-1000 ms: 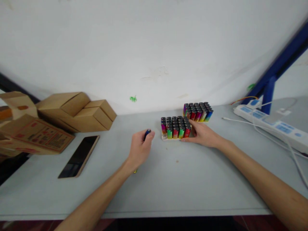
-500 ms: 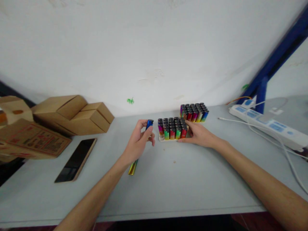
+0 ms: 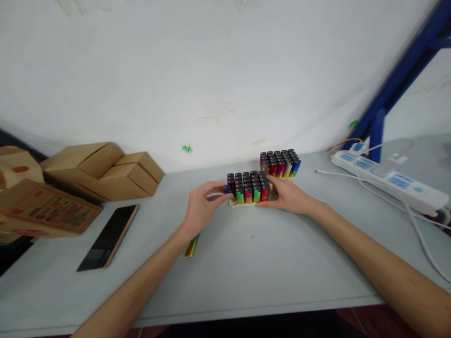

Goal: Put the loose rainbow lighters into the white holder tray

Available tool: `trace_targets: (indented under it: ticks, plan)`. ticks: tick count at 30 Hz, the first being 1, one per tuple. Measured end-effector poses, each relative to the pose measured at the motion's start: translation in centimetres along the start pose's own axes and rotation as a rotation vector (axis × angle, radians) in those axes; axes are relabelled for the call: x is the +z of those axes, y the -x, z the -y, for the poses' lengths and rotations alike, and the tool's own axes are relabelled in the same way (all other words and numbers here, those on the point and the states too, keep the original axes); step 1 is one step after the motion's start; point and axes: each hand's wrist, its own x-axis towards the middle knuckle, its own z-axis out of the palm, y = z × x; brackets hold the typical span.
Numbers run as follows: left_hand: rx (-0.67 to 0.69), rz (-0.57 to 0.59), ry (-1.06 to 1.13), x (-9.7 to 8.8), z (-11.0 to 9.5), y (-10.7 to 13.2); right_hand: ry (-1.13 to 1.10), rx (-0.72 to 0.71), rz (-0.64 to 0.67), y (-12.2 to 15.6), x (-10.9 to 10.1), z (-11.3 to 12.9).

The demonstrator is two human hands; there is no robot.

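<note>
My left hand pinches a blue lighter with a black top at the front left corner of a white tray. Upright lighters with black tops and bright metallic bodies stand in rows in this tray. Around the tray's right side, my right hand is closed, thumb at the front and fingers behind. Partly hidden by my left wrist, a green and gold lighter lies on the table. Whether the blue lighter's lower end is in the tray is hidden by my fingers.
A second block of lighters stands behind, near the wall. Cardboard boxes and a phone are on the left. To the right lie a white power strip and a white cable. The grey table has a front edge near me.
My left hand has moved right, bringing the blue lighter from beside the tray to its front left corner. The right hand keeps its hold on the tray. The view has shifted slightly.
</note>
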Motion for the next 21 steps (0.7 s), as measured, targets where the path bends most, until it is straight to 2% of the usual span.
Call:
trace_targets:
  ticks: [5, 16, 19, 21]
  plan:
    - [0.018, 0.063, -0.063, 0.2, -0.1, -0.2, -0.007, -0.005, -0.003, 0.0, 0.0, -0.1]
    - [-0.017, 0.094, -0.166, 0.1, 0.2, -0.9, -0.02, 0.021, 0.004, 0.1, -0.1, 0.1]
    - [-0.008, 0.114, -0.23, -0.6, -0.6, -0.2, -0.028, 0.02, 0.003, 0.1, -0.1, 0.1]
    - [0.002, 0.085, -0.401, -1.7, -1.2, 0.9, -0.027, 0.02, 0.005, 0.1, -0.2, 0.2]
